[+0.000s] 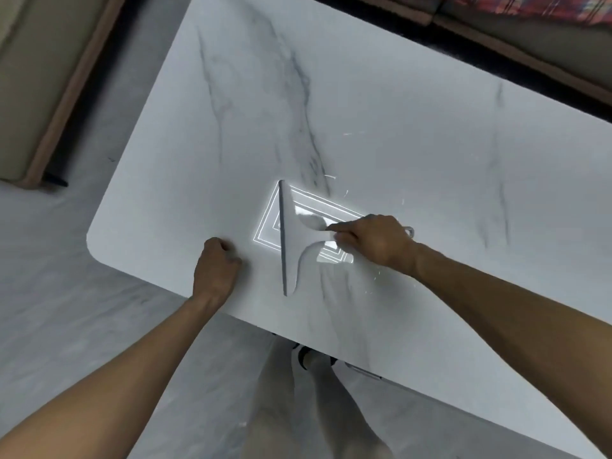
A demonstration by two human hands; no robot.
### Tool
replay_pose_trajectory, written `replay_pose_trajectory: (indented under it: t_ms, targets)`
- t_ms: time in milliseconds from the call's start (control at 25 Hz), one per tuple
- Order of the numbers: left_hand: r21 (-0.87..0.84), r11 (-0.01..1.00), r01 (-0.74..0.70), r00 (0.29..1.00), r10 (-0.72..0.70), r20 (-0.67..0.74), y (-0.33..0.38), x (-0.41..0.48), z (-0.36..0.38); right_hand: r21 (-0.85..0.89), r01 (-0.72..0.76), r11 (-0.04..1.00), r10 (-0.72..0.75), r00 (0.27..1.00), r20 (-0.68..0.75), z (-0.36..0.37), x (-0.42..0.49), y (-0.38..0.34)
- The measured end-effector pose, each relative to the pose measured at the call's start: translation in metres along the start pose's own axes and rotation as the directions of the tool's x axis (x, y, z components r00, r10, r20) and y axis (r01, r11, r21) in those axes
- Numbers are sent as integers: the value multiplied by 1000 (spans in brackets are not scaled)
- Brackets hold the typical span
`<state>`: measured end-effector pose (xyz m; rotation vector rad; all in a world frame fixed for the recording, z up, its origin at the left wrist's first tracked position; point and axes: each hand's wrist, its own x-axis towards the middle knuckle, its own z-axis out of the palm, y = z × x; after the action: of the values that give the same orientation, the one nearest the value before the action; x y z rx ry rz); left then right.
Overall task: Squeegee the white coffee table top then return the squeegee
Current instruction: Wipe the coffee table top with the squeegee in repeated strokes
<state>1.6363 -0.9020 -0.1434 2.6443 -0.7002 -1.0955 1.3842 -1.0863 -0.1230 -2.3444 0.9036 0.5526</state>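
The white coffee table (381, 111) has a marble-look top with grey veins and fills most of the view. A white squeegee (291, 240) lies blade-down on it near the front edge, its long blade running front to back and facing left. My right hand (374, 243) grips the squeegee's handle from the right. My left hand (215, 270) rests as a loose fist on the table's front edge, left of the blade and apart from it. A bright ceiling-light reflection shines on the top under the squeegee.
A beige sofa (43, 77) with a wooden base stands left of the table. Another sofa (530, 31) with a red patterned cloth runs along the far side. The grey floor (66, 276) lies at left, and my legs (298, 409) stand at the front edge.
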Motion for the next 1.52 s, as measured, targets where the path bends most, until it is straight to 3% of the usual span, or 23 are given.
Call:
replay_pose_trajectory:
  t_ms: [200,320,400,560,720,840,920,1040,1280,1400,1520]
  targets:
    - [42,985,-167,984,164,65,66,14,-6,21,-410,912,410,907,-100,-52,-59,88]
    - [37,982,-183,983,181,43,93,26,-11,5,-493,870,488,861,-145,-69,-86,100]
    - [10,985,-170,985,170,23,102,34,-15,34,-422,906,422,896,-134,-74,-79,84]
    - [-73,992,-99,995,98,-17,109,53,-21,-9,-49,999,49,998,-25,-68,-9,22]
    - [-128,990,-57,998,54,-27,105,69,-29,-82,190,978,-179,976,126,-49,71,-27]
    - [-125,991,-53,998,55,9,114,73,-23,-128,221,967,-205,971,124,-58,95,-13]
    - [-41,998,-53,998,55,33,129,75,-12,-63,135,989,-131,990,55,-75,96,21]
    - [225,950,-214,977,209,46,161,72,9,2,-78,997,78,997,-15,-96,73,84]
    - [562,774,-292,955,267,129,227,81,54,107,-425,899,433,899,-60,-107,-31,193]
    - [586,764,-270,963,209,171,231,89,71,228,-451,863,489,860,-150,-108,-57,196]
    - [608,751,-255,967,190,171,230,95,79,439,-357,825,489,839,-237,-127,1,182]
